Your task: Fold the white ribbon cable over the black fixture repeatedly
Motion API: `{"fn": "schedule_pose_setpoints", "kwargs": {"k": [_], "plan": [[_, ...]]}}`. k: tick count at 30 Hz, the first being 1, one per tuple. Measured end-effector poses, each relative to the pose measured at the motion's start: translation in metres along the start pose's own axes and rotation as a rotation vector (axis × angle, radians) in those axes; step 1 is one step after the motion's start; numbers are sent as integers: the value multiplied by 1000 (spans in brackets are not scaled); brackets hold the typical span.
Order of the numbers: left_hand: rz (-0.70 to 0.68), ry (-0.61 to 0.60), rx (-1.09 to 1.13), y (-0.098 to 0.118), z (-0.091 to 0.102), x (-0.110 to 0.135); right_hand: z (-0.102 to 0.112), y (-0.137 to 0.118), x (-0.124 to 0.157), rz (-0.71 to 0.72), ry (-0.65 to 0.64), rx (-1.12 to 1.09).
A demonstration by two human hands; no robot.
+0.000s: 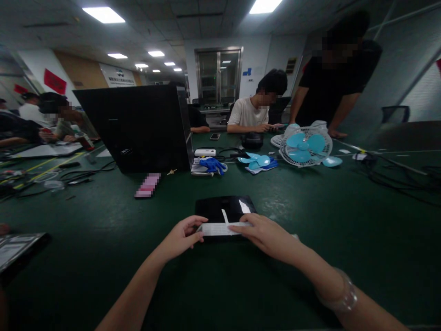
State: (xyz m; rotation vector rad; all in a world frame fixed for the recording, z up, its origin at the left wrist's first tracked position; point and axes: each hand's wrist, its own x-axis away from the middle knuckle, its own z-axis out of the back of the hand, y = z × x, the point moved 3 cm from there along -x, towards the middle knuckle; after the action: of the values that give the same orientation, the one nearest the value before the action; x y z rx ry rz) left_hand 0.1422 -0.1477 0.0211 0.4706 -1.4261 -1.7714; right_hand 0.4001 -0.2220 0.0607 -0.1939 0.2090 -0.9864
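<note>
Left hand (182, 236) pinches the left end of one white strip (215, 229); right hand (272, 232) touches the right part, its grip not determinable. The strip: long, flat, finely marked, lying across the near side of one glossy black panel (210, 207) on the green table (361, 230). One narrow white slip (224, 216) slants from it. Beyond: one black case (141, 128), one loose blue blade set (255, 161), one caged fan (303, 145).

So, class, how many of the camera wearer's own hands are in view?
2: the left hand at the left end of the long white strip, the right hand over its right part.
</note>
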Motion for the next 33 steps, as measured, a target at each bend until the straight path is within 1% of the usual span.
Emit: {"fn": "schedule_pose_setpoints", "kwargs": {"k": [2,4,8,11,14,17,21,27,30,33], "plan": [[12,43,-45,2,3,2,-3,10,-1,-35,9,41],[18,79,-139,5,3,4,-6,17,-1,-51,-9,59],[51,160,-431,9,3,7,-17,23,-2,-57,-34,102],[64,165,-547,9,2,6,-21,24,-3,-60,-29,132],[80,158,-584,10,3,5,-23,24,-4,-54,-39,152],[96,178,-619,10,4,5,-25,21,-5,-67,-46,164],[111,190,-635,9,3,7,-26,12,-5,-78,-19,220],[59,239,-655,10,3,7,-28,1,-6,-32,39,244],[20,284,-654,11,4,7,-28,1,-6,-25,44,217],[-11,338,-636,13,5,6,-28,5,-7,-57,38,173]]}}
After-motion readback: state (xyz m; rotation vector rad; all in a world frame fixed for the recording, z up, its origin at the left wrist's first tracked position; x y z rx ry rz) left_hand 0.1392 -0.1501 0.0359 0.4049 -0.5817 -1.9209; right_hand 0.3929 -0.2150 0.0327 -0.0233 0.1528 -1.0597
